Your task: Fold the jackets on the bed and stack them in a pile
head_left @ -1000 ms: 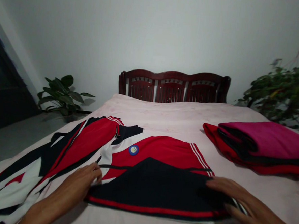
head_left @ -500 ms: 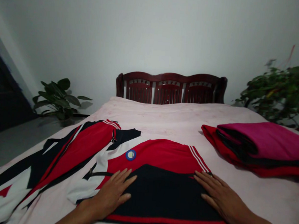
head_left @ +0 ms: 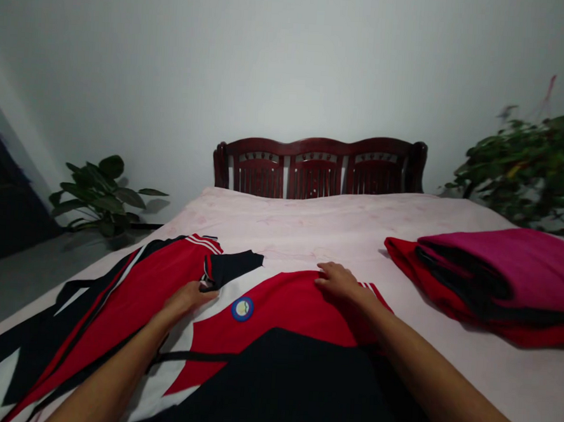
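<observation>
A red, white and navy sports jacket (head_left: 267,299) with a round blue badge (head_left: 242,308) lies spread on the bed, a broad navy part nearest me. At its upper left, by the dark collar-like edge, my left hand (head_left: 188,299) has its thumb and fingers closed on the cloth. My right hand (head_left: 339,282) reaches over the red far edge of the jacket, left of its white stripes, with fingers and thumb apart. Part of the right side is hidden under my right forearm. Another red, navy and white garment (head_left: 148,292) lies at the left.
A folded stack of magenta and red cloth (head_left: 508,266) sits at the right on the pink bedsheet (head_left: 281,227). Behind the bed stands a dark wooden headboard (head_left: 316,168) against the wall. Leafy plants flank the bed, one at the left (head_left: 104,194) and one at the right (head_left: 528,172).
Both hands have left the navy cloth where they lay flat and moved forward. My left hand is now at the jacket's upper left edge, my right at its far red edge.
</observation>
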`<act>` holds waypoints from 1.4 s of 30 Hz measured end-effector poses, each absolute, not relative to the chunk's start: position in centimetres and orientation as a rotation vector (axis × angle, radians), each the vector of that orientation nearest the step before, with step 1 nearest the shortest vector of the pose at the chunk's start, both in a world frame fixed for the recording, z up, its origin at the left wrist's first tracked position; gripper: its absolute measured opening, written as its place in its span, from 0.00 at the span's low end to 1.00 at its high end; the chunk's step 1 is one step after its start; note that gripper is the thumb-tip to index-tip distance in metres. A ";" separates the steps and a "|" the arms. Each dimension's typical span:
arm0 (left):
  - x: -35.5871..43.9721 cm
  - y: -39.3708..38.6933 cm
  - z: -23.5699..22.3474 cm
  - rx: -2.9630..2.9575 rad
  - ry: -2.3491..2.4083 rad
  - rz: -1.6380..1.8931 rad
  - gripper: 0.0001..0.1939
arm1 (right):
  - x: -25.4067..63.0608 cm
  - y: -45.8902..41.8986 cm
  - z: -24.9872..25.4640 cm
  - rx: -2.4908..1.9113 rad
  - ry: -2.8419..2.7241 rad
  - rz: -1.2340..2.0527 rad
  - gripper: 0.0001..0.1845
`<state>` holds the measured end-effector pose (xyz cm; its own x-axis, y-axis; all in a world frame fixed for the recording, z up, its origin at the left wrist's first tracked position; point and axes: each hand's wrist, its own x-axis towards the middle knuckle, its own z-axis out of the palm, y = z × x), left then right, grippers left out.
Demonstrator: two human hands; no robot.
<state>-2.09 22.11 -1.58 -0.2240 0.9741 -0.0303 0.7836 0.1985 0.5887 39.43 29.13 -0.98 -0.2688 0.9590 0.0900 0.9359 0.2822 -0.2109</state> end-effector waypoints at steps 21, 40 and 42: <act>-5.1 17.5 2.7 1.287 1.597 0.695 0.23 | 45.3 20.2 -0.4 -1.154 -2.713 -0.050 0.08; -2.7 18.3 2.0 1.181 1.476 0.659 0.30 | 43.6 19.6 1.6 -1.693 -2.396 0.224 0.23; -1.8 18.3 2.6 1.178 1.381 0.784 0.29 | 41.2 20.7 1.6 -1.531 -2.271 0.509 0.19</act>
<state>-1.80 18.27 2.64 0.1004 0.9448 -0.3119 0.2164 0.2853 0.9337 41.22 20.73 1.62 -0.3521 0.9317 0.0890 0.8045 0.3499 -0.4799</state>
